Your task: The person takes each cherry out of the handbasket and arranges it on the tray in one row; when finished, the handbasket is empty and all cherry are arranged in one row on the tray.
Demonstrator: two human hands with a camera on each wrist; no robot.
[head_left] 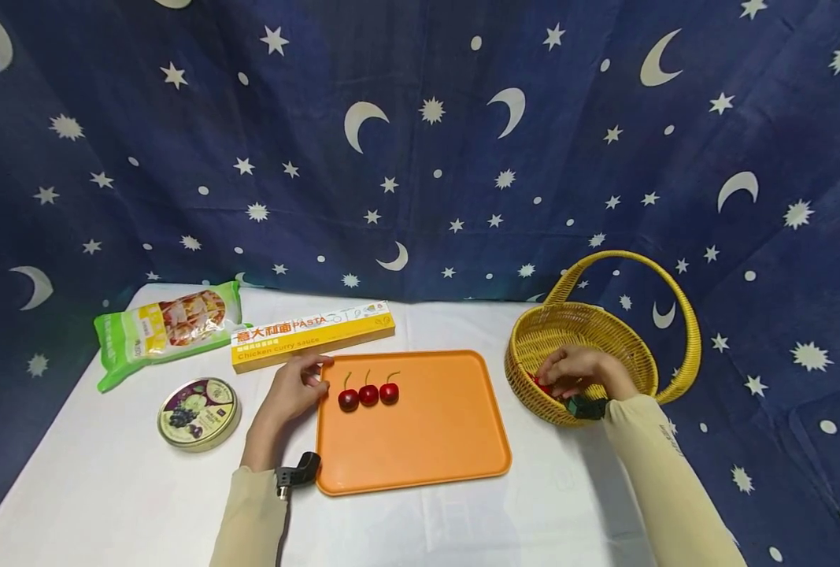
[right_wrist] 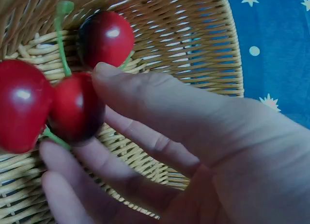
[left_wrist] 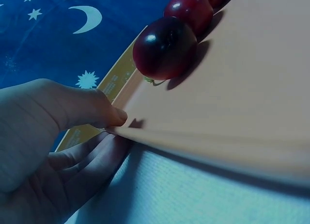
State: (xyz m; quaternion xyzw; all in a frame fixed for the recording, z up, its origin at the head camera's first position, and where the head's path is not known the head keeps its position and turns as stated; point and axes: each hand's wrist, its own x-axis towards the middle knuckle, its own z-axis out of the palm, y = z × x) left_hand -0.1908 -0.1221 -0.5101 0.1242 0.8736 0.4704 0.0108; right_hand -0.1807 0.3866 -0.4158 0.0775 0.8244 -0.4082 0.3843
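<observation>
At the left end of the orange tray (head_left: 420, 441), my left hand (head_left: 294, 394) pinches the rim; the left wrist view has the thumb (left_wrist: 109, 112) on top and the fingers underneath. Three dark red cherries with green stems lie in a row on the tray near that hand, the leftmost cherry (left_wrist: 164, 48) closest to it. My right hand (head_left: 579, 370) reaches inside the wicker basket (head_left: 639, 346). Its thumb and fingers hold a red cherry (right_wrist: 77, 107) there. Another cherry (right_wrist: 22, 105) sits beside it, and one more cherry (right_wrist: 106, 39) lies just above the thumb.
Behind the tray's left part lies a yellow pasta box (head_left: 313, 335). Farther left are a green food packet (head_left: 172, 327) and a round tin (head_left: 198, 413). The basket's tall handle (head_left: 692, 339) arches at its right. A star-patterned cloth (head_left: 420, 157) hangs behind the white table.
</observation>
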